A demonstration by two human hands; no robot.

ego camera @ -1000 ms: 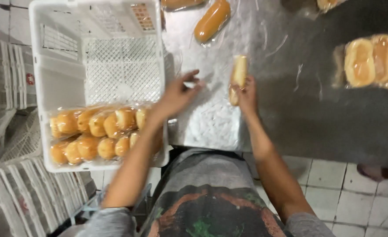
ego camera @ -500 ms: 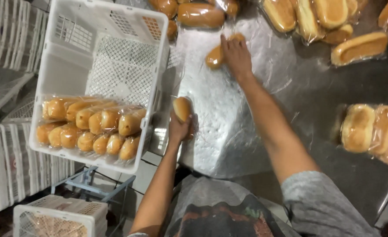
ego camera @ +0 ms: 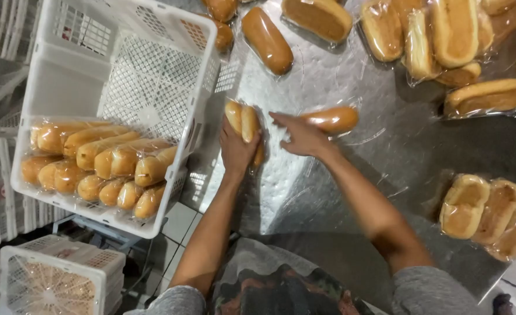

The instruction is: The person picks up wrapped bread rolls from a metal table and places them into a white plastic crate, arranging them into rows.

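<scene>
Both hands came together: left hand (ego camera: 237,149) grips a bagged bun pack (ego camera: 244,123), right hand (ego camera: 302,135), fingers loose, touches a glossy wrapped roll (ego camera: 332,119).

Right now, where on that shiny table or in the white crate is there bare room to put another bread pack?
The metal table is bare between the right hand and the wrapped buns at its near right edge. The white crate is open in its far half, beyond the packed rolls. The table's far edge is crowded with bagged loaves.
</scene>
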